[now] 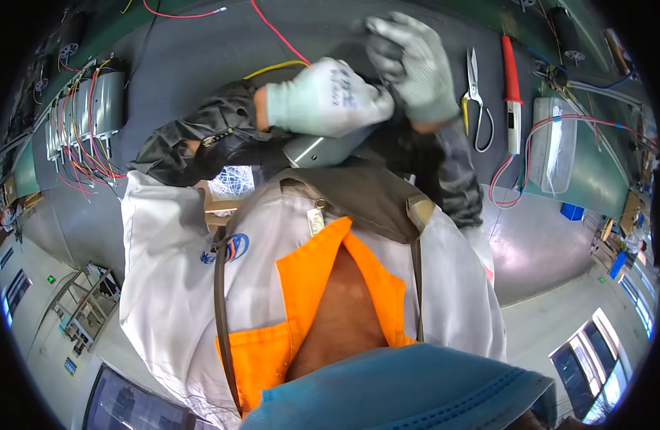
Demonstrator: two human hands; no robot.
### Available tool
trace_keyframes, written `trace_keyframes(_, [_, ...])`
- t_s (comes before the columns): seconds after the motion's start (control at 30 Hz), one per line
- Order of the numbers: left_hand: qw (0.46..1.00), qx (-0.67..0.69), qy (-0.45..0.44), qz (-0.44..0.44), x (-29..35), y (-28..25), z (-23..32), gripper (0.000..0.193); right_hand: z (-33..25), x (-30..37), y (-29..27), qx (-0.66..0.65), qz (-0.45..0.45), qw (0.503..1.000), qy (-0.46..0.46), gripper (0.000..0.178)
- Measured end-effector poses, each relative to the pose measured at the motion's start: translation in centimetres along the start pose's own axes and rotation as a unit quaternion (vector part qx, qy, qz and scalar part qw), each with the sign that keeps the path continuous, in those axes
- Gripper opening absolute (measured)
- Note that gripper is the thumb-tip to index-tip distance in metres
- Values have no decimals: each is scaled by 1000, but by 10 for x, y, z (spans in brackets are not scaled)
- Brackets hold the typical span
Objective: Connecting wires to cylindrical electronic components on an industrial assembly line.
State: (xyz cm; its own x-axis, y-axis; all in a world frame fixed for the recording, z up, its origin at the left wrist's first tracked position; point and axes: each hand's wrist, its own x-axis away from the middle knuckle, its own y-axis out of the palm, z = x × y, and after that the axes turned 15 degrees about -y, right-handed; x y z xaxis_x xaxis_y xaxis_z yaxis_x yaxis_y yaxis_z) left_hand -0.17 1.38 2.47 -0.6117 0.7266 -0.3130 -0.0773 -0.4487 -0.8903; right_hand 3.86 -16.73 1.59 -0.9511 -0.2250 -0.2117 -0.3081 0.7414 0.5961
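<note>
My left hand [328, 98], in a white knit glove, is closed with its knuckles up, just above a grey metal cylinder [328, 149] close to my chest. A red wire [278, 30] and a yellow wire [274, 69] run up to the back of this hand. What its fingers grip is hidden. To its right, my right hand [416, 72], gloved likewise, is raised with curled fingers. Its fingertips are partly blurred, and anything between them cannot be made out. Scissors [474, 99] with one yellow handle loop lie to the right of that hand.
Right of the scissors lies a red-handled tool [512, 75] with a cable, beside a translucent tray [552, 147]. Several silver cylinders [93, 107] with loose coloured wires stand at the left. An open box [231, 183] holding pale strands sits below my left forearm.
</note>
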Motion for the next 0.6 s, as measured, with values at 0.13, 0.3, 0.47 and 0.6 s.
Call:
trace_keyframes(0.13, [989,-117,-84,-18,13,-7,1,22,-24,-9,8,308,-93,945,-51,12])
trace_keyframes(0.3, [974,77,-186,102,19,-12,-8,25,-69,48,-63,740,-19,659,-135,36])
trace_keyframes(0.47, [979,177,-97,30,-11,7,-25,26,-50,154,-83,835,-26,547,-56,60])
trace_keyframes(0.6, [798,413,-387,-208,-31,-10,-23,40,-68,204,-50,796,8,603,52,75])
